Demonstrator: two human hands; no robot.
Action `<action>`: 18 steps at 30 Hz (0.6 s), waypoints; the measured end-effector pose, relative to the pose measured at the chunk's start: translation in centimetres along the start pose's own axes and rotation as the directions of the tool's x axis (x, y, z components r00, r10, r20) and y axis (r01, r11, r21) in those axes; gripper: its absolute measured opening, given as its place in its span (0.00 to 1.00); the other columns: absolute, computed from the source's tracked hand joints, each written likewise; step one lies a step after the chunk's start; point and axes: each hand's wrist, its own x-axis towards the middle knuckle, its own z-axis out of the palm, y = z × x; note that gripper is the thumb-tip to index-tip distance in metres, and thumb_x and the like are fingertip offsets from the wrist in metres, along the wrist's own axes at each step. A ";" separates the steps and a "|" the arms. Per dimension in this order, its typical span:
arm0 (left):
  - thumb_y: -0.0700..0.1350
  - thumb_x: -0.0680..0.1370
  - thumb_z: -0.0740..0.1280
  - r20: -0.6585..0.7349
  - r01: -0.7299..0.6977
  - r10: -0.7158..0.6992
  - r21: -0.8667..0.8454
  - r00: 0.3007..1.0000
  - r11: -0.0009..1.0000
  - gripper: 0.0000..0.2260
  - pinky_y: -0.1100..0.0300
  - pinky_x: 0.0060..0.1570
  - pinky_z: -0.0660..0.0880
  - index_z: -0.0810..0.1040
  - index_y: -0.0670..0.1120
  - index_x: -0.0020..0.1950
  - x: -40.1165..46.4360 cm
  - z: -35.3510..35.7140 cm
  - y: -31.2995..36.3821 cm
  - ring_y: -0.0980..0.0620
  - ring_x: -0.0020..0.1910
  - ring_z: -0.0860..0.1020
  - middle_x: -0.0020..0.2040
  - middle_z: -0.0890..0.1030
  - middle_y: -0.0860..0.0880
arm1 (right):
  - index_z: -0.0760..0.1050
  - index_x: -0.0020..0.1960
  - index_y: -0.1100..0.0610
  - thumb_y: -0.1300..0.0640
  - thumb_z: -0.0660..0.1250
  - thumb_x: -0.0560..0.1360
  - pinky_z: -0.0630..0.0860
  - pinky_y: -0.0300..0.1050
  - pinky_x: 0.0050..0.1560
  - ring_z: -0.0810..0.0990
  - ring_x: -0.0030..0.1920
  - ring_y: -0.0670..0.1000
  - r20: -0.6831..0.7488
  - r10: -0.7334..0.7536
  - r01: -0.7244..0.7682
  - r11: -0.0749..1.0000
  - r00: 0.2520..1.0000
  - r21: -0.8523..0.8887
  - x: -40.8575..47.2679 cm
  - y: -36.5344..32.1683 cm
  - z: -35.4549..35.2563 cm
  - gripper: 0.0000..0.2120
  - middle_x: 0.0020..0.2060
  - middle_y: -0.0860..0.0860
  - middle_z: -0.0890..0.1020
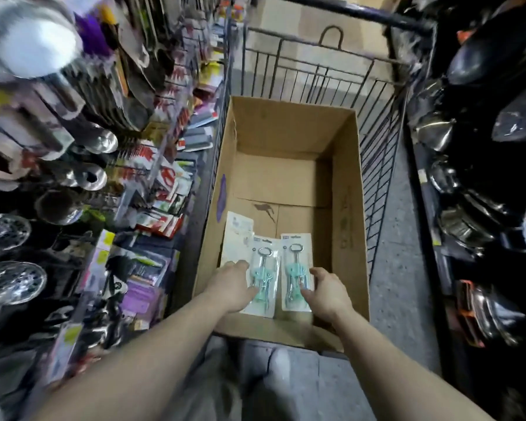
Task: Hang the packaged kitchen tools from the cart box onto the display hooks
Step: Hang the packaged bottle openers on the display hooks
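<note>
A brown cardboard box (pixel 351 189) sits in a wire cart (pixel 380 138). On its floor lie two carded teal corkscrews side by side: a left package (pixel 266 256) and a right package (pixel 296 253). A third package (pixel 236 238) lies face down at the left, partly under the left one. My left hand (pixel 233 287) reaches into the box, its fingers on the left corkscrew package. My right hand (pixel 327 291) lies against the right package's right edge, thumb on its front. Whether either hand grips its package is unclear.
Display hooks (pixel 152 165) crowded with packaged utensils, ladles and strainers line the left side. Dark pans and woks (pixel 480 183) fill the shelves on the right. The cart handle bar (pixel 359 10) crosses the far end. Grey floor shows below the box.
</note>
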 end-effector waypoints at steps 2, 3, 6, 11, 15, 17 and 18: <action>0.55 0.80 0.67 0.034 0.048 -0.048 -0.002 0.998 0.999 0.29 0.52 0.67 0.72 0.65 0.45 0.77 1.4 1.0 -0.1 0.41 0.69 0.72 0.72 0.71 0.41 | 0.64 0.75 0.50 0.51 0.68 0.78 0.76 0.53 0.64 0.77 0.62 0.55 0.030 0.026 -0.027 0.999 0.999 0.021 1.5 0.7 0.4 0.28 0.67 0.54 0.74; 0.55 0.80 0.66 0.050 0.074 -0.073 -0.011 0.996 0.997 0.29 0.51 0.66 0.72 0.65 0.45 0.77 2.0 1.4 -0.2 0.41 0.69 0.72 0.72 0.71 0.41 | 0.64 0.76 0.51 0.53 0.68 0.78 0.75 0.50 0.64 0.76 0.63 0.55 0.051 0.032 -0.033 0.999 0.998 0.029 2.2 1.0 0.6 0.28 0.66 0.54 0.74; 0.56 0.80 0.67 0.087 0.152 -0.149 -0.037 0.985 0.988 0.30 0.52 0.67 0.71 0.64 0.45 0.78 3.8 2.8 -0.5 0.40 0.69 0.72 0.72 0.71 0.40 | 0.63 0.76 0.52 0.57 0.69 0.77 0.76 0.48 0.60 0.78 0.60 0.54 0.128 0.078 -0.090 0.992 0.989 0.087 4.4 1.8 1.5 0.29 0.65 0.54 0.75; 0.53 0.78 0.70 -0.015 0.325 -0.331 -0.155 0.943 0.933 0.34 0.52 0.72 0.65 0.62 0.44 0.79 6.1 4.0 -1.2 0.40 0.74 0.66 0.76 0.66 0.41 | 0.61 0.75 0.51 0.58 0.70 0.75 0.80 0.51 0.58 0.79 0.58 0.55 0.156 0.141 -0.166 0.973 0.978 0.160 8.8 2.5 3.2 0.31 0.64 0.54 0.75; 0.52 0.75 0.73 -0.008 0.436 -0.488 -0.437 0.873 0.787 0.37 0.47 0.72 0.67 0.61 0.44 0.79 8.2 5.0 -1.7 0.40 0.73 0.68 0.75 0.68 0.42 | 0.57 0.77 0.50 0.60 0.66 0.78 0.71 0.45 0.52 0.75 0.62 0.57 0.146 0.205 -0.234 0.946 0.968 0.223 11.4 3.2 4.4 0.31 0.66 0.56 0.71; 0.52 0.75 0.73 -0.014 0.464 -0.546 -0.509 0.838 0.725 0.37 0.47 0.72 0.68 0.60 0.44 0.78 9.1 5.4 -1.5 0.40 0.72 0.69 0.74 0.69 0.42 | 0.55 0.78 0.50 0.59 0.66 0.78 0.72 0.47 0.54 0.75 0.64 0.57 0.172 0.232 -0.268 0.934 0.957 0.235 12.1 3.5 4.9 0.33 0.67 0.56 0.72; 0.51 0.75 0.73 -0.032 0.476 -0.568 -0.509 0.823 0.718 0.37 0.47 0.72 0.68 0.60 0.45 0.79 9.5 5.6 -1.4 0.40 0.72 0.69 0.74 0.68 0.42 | 0.55 0.79 0.51 0.59 0.67 0.78 0.72 0.47 0.55 0.75 0.65 0.57 0.177 0.240 -0.278 0.932 0.954 0.232 12.3 3.6 5.1 0.34 0.67 0.56 0.72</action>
